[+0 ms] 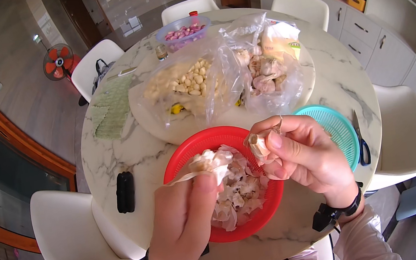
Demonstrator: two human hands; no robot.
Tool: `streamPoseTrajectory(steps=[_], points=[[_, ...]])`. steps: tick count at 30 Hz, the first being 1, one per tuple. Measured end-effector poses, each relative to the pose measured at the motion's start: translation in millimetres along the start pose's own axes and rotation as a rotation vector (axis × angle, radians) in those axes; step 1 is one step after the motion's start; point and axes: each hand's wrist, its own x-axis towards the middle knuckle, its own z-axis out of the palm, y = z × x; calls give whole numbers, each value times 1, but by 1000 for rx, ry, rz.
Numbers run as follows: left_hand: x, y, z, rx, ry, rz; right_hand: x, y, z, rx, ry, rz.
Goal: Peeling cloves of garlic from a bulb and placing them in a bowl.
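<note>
Above the red plastic basket (169, 171), my left hand (186, 212) is closed on a whitish piece of garlic (209, 162) with loose papery skin trailing to the left. Opposite it, my right hand (312, 153) pinches part of a garlic bulb (259, 146) between thumb and fingers, dry skin sticking up at its top. A small gap separates the two pieces. Under both hands, the basket holds a heap of shed garlic skins (237, 200). Partly behind my right hand stands a turquoise basket (337, 121); most of what it holds is hidden.
Farther off on the round marble table (146, 219) lie a bag of peeled cloves (191, 80) and a bag of garlic bulbs (265, 78). A bowl of small purple pieces (184, 33) stands behind. Scissors (362, 144) lie right, a black case (125, 192) left.
</note>
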Motion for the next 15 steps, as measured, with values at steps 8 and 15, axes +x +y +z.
streamPoseTrajectory(steps=[8,15], points=[[16,-12,3,488,15,199,-1,-3,-2,-48,11,63],[10,-8,11,368,-74,365,-2,1,4,-210,-41,-21]])
